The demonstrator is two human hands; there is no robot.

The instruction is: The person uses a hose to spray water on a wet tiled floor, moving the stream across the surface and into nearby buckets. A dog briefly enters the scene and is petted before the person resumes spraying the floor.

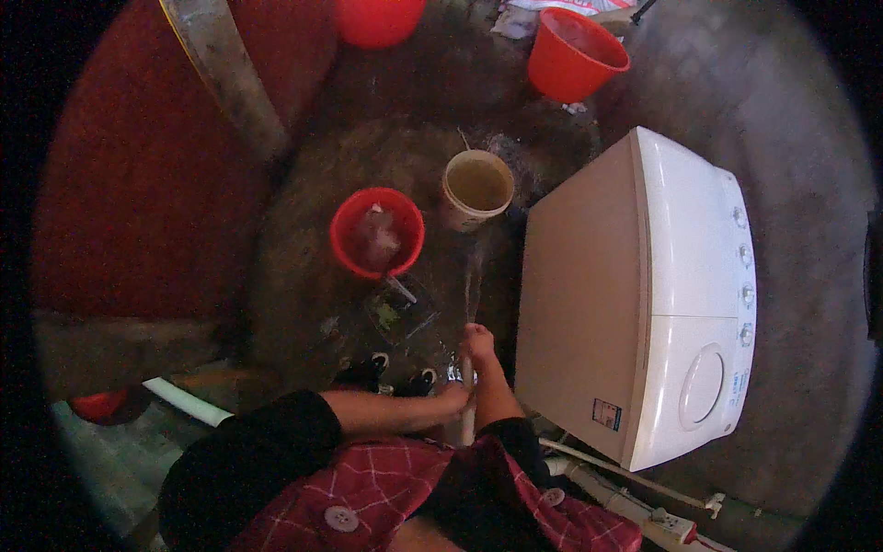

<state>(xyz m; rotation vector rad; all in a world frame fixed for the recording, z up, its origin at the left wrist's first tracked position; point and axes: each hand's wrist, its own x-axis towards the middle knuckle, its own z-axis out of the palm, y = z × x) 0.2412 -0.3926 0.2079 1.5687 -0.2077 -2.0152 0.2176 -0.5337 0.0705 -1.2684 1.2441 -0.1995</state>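
Both hands grip a pale hose [468,429] in front of my body. My right hand [478,341] is wrapped around it near its outlet, and my left hand [455,400] holds it lower down, closer to me. A thin stream of water [473,279] runs from the outlet towards a whitish plastic bucket [458,215] standing on the wet floor. The bucket's inside looks yellowish; how full it is I cannot tell. Left of it stands a red bucket [337,243] holding water and something pale, too blurred to name.
A white twin-tub washing machine [695,228] stands close on the right. Beyond are two red buckets [576,65] [381,24]. A flat squarish object [400,314] with something green lies before my shoes [422,381]. Pipes [593,476] and a power strip [672,526] are at lower right.
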